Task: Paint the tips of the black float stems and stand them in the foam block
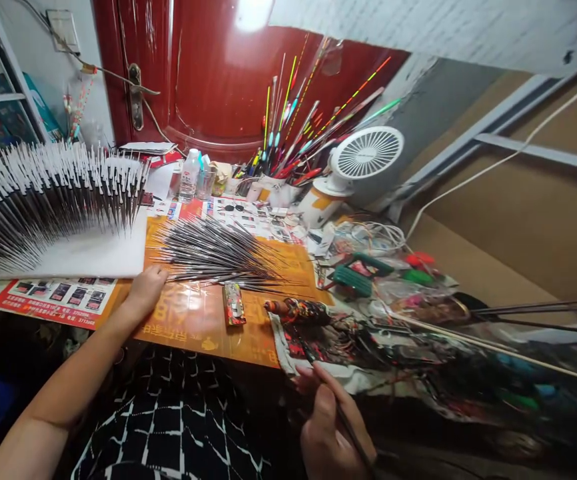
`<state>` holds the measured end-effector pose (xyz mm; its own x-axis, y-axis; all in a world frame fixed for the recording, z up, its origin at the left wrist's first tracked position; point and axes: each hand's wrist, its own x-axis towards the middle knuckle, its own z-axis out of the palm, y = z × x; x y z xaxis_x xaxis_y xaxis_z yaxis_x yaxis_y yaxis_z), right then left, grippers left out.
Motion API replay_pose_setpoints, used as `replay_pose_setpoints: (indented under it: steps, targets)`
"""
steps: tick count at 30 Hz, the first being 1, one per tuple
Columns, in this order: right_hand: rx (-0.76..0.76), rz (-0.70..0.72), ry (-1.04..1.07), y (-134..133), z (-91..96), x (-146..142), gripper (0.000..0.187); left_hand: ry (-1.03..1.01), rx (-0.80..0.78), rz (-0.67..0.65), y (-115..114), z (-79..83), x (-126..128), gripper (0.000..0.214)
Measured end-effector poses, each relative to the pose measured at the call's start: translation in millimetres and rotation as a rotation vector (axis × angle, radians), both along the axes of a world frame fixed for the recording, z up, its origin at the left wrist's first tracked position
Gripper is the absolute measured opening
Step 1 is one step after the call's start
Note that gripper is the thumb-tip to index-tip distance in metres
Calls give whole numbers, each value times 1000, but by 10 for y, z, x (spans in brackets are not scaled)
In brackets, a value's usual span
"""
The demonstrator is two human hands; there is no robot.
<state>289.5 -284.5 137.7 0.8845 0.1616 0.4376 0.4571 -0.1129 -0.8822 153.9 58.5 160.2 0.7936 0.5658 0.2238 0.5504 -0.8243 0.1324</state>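
Observation:
My right hand [336, 427] grips a slim dark paintbrush [342, 419] like a pen. Its tip points at a paint-smeared cloth [301, 343] at the table's edge; whether they touch I cannot tell. My left hand [149, 288] rests with curled fingers at the near left end of a pile of thin dark fishing floats [213, 250]; what it holds, if anything, is hidden. Beside that hand lies a white foam block [103, 257], stuck full of dark floats with white upper ends [63, 180]. A small colourful paint-spotted box [233, 305] lies in front of the pile.
A paint-crusted bottle-like object [296, 310] lies by the cloth. Behind stand a white fan [368, 153], a plastic bottle [189, 175] and bright-tipped rods [293, 113]. Clutter and a green-handled tool [361, 273] crowd the right. Long thin sticks [493, 347] jut across there.

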Motion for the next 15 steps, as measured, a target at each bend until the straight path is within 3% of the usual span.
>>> replay_pose_setpoints:
  steps: [5, 9, 12, 15]
  targets:
    - [15, -48, 2, -76, 35, 47, 40, -197, 126, 60, 92, 97, -467, 24]
    - [2, -72, -87, -133, 19, 62, 34, -452, 159, 24, 61, 191, -853, 27]
    - [-13, -32, -181, -81, -54, 76, 27, -548, 78, -32, -63, 214, -893, 23]
    - [-42, 123, -337, 77, -127, 108, 25, -542, 24, -140, -197, 159, -743, 23]
